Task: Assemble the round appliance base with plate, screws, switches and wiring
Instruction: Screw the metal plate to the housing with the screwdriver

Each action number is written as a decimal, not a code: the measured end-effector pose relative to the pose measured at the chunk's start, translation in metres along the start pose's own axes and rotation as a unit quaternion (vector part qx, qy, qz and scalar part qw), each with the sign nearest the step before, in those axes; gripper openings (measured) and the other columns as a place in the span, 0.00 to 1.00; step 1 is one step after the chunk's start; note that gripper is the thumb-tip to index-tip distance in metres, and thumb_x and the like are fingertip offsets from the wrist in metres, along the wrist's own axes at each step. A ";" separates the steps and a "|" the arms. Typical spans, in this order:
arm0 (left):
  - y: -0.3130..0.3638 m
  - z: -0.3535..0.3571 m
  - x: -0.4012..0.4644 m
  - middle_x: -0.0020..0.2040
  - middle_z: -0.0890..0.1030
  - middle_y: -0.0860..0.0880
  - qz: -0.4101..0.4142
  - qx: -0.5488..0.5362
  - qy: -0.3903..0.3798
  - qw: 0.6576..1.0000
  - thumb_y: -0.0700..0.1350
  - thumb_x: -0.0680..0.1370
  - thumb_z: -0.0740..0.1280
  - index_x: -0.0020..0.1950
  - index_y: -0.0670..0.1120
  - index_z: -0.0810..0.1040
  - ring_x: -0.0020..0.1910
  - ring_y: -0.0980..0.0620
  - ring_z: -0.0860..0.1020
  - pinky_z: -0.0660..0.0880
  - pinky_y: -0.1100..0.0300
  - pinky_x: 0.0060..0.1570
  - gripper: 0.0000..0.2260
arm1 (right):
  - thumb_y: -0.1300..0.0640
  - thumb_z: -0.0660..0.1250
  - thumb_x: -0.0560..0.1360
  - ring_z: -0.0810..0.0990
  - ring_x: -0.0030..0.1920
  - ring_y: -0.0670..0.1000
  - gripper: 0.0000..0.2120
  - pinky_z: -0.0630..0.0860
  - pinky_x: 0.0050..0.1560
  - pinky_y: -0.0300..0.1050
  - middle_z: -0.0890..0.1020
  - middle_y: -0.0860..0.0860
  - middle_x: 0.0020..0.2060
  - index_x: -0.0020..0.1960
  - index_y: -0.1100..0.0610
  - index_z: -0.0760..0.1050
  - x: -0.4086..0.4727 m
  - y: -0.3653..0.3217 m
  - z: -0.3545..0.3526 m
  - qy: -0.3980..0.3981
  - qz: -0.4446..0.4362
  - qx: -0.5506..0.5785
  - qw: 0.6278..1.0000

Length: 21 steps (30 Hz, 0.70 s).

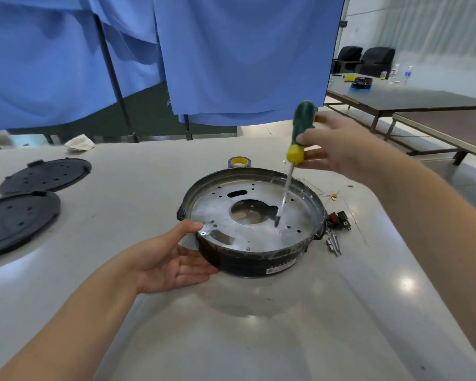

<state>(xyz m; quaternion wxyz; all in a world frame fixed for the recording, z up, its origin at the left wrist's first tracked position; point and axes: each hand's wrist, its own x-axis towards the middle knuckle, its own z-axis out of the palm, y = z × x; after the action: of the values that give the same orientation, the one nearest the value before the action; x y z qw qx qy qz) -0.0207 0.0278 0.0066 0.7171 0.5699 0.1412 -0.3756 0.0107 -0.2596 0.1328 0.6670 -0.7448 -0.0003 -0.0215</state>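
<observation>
Right hand (338, 152) fingers (312, 137) curl round the screwdriver (300, 133), tip down on the plate (248, 215) near a hole. Left hand (173, 257) lies open, fingers straight against the base (259, 259) on the tabletop (231, 325). Keep the driver upright and brace the base; spare screws (333, 243) lie just right of it.

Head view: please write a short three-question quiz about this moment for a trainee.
1. True or false: the left hand grips the green-and-yellow screwdriver.
2. Where do the loose silver screws lie? A) inside the round black appliance base B) on the table right of the base C) on the black perforated discs
3. What does the screwdriver tip touch?

Key: 1 false, the right hand holds it; 2 B; 3 the round silver metal plate.
</observation>
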 end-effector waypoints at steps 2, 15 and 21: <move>-0.001 -0.001 0.001 0.56 0.82 0.35 0.007 0.010 -0.001 1.000 0.56 0.57 0.77 0.63 0.31 0.73 0.54 0.42 0.83 0.82 0.52 0.49 0.43 | 0.68 0.66 0.74 0.86 0.41 0.55 0.31 0.82 0.37 0.46 0.83 0.58 0.42 0.72 0.49 0.60 0.000 0.003 0.022 -0.004 -0.045 0.005 0.999; -0.005 -0.005 0.006 0.53 0.83 0.35 0.015 -0.008 -0.009 1.000 0.58 0.57 0.77 0.58 0.33 0.77 0.53 0.42 0.84 0.82 0.54 0.46 0.39 | 0.68 0.63 0.73 0.84 0.37 0.59 0.36 0.82 0.45 0.51 0.78 0.58 0.50 0.73 0.43 0.56 0.000 0.025 0.091 -0.088 -0.276 -0.043 0.956; -0.006 -0.007 0.008 0.52 0.84 0.35 0.014 -0.011 -0.007 1.000 0.58 0.57 0.77 0.58 0.33 0.76 0.52 0.42 0.84 0.82 0.55 0.44 0.39 | 0.70 0.63 0.73 0.84 0.37 0.61 0.36 0.82 0.46 0.50 0.76 0.60 0.50 0.75 0.48 0.54 0.001 0.020 0.090 -0.097 -0.302 -0.035 0.948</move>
<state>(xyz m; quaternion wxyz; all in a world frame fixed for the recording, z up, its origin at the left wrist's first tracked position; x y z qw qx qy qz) -0.0182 0.0306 -0.0043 0.7292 0.5614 0.1323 -0.3682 0.0152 -0.1723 0.1036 0.5994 -0.7310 -0.2898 -0.1495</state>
